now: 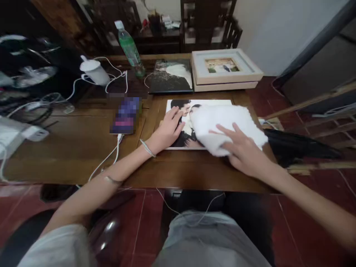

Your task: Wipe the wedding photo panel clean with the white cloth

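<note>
A large photo print (178, 105) of two people lies flat on the wooden table (83, 148). My left hand (167, 129) rests open and flat on its left part, fingers spread, a thin bracelet on the wrist. My right hand (240, 150) presses a white fluffy cloth (225, 122) onto the right side of the print, fingers stretched over the cloth's near edge. The cloth covers most of the print's right half.
Behind the print lie a dark photo album (171, 76) and a cream framed picture box (225, 68). A green bottle (129, 46), a white device (93, 70) with cables and a phone (126, 115) sit to the left. A black object (294, 146) lies at the right edge.
</note>
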The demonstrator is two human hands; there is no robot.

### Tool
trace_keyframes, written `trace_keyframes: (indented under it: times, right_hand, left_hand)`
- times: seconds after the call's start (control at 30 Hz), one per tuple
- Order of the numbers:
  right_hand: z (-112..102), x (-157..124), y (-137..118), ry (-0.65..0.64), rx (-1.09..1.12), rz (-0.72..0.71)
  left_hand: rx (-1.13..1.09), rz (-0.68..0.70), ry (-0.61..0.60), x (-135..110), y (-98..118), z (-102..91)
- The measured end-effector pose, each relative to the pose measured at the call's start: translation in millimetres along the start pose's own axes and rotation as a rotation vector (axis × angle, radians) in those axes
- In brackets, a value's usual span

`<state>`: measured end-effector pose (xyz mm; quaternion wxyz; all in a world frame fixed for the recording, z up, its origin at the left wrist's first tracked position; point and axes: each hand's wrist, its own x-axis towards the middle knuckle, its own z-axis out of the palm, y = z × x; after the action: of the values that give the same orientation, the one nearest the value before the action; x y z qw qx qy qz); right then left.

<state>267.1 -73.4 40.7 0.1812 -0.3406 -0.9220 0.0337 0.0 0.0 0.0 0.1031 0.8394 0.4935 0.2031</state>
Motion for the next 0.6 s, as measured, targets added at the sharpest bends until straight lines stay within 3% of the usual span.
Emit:
trace_keyframes:
  times: [0.13, 0.23, 0.33, 0.6]
  right_hand:
    - [-1.6, -37.8, -27.3, -0.029, 0.076, -0.078]
    - [-5.2, -41.9, -18.8, -0.026, 0.097, -0.089]
    - [-7.8, -25.7, 12.4, -0.012, 0.07, -0.026]
    - [-0.2, 50.7, 111.7, -0.036, -0.126, 0.246]
  left_hand:
    - [-0.024, -0.019, -0.021, 0.9, -0.6, -0.9]
    - [-0.034, -0.034, -0.032, 1.1, -0.3, -1.9]
    - [-0.031, -0.04, -0.042, 0.7, -0.2, -2.5]
    - [-0.038, -0.02, -0.022, 0.4, -2.5, -2.8]
